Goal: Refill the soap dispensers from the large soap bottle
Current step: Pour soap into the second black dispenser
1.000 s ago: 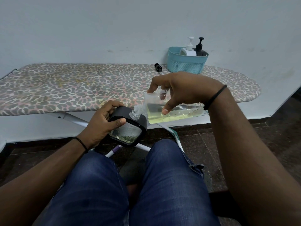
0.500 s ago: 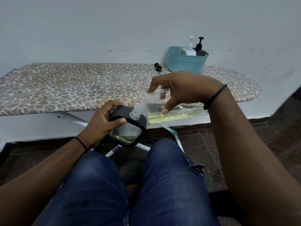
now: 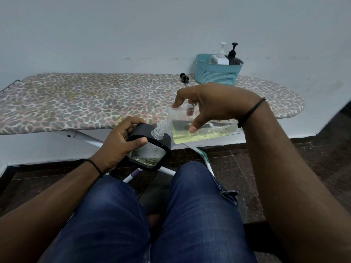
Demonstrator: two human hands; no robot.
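Nothing visible has shifted since the earlier frames: both hands and both containers sit where they were, with the pour under way.

At left, the left hand (image 3: 118,144) grips the black-framed dispenser (image 3: 148,149), fingers curled over its top edge and thumb pressed on its clear face; a shallow layer of bubbly yellow soap lies at its lower end. The threaded neck of the large soap bottle (image 3: 201,130) rests at the dispenser's opening. To the right, the right hand (image 3: 207,105) holds that bottle from above, nearly level, thumb and fingers pinching its sides.

Held over the lap and dark floor, the pair could spill if the neck slips off the opening or the dispenser tilts further. Soap on the fingers would loosen either grip.

Far right, on the ironing board (image 3: 76,103), a blue basket (image 3: 216,74) holds two more pump bottles.
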